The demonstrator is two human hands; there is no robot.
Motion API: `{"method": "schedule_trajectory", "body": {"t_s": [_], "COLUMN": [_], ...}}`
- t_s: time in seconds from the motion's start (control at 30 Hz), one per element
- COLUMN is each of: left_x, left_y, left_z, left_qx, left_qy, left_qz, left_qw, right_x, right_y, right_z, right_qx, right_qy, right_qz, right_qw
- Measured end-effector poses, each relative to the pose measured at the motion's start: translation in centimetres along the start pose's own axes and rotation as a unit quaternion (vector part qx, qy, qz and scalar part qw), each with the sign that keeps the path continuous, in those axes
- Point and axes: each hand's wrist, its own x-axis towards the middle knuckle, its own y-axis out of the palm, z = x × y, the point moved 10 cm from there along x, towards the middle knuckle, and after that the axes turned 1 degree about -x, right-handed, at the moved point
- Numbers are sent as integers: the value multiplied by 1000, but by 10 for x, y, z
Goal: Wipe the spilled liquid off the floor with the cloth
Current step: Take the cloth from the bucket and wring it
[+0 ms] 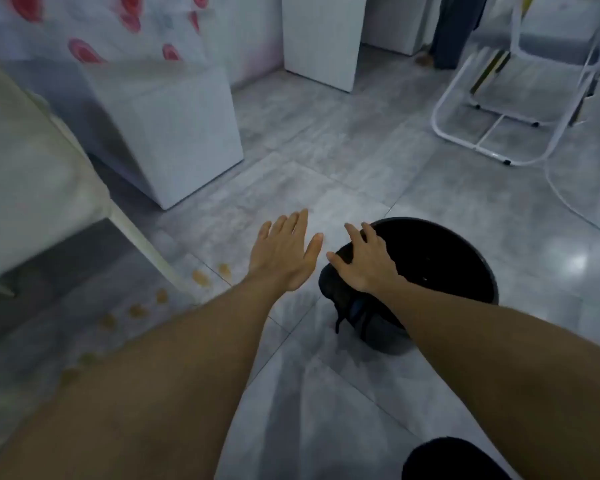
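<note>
A dark cloth point(340, 292) hangs over the near-left rim of a black bucket point(458, 268) on the grey tile floor. My right hand point(364, 261) lies flat on top of the cloth, fingers spread, not clearly closed around it. My left hand point(284, 251) hovers open just left of the bucket, palm down, holding nothing. A trail of small yellowish-brown drops point(201, 277) runs along the floor at the left, from near my left wrist down past my left forearm.
A pale table with a thin leg point(142, 244) stands at the left beside the drops. White cabinets point(174, 133) are behind it. A white folding rack point(499, 109) stands at the back right. A dark round object point(454, 459) sits at the bottom edge.
</note>
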Motion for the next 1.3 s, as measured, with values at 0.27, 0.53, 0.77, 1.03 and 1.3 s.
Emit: {"method": "schedule_trajectory", "body": {"t_s": [0.27,0.53,0.77,1.03,1.3], "left_x": [-8,-21,-49,-157,-332], "left_y": [53,51,13,-7,45], "left_z": [37,59,117,219,311], "left_qx": [3,38,80,-85,-191], "left_qy": [-8,-2,-61,-186,-363], "left_qz": [40,69,27,30,75], "left_qw": [999,997,995,978,909], "right_x": [12,-6,-15,-100,-209], "right_y": [34,11,15,117,252], "right_z": [-14,6,115,287,368], "right_qx": [-57,-108,-152,-57,-58], "right_qy": [49,1,-249,-513,-606], "right_qz": [-73,-173,-196,-142,25], "right_qw": [995,979,936,845,793]}}
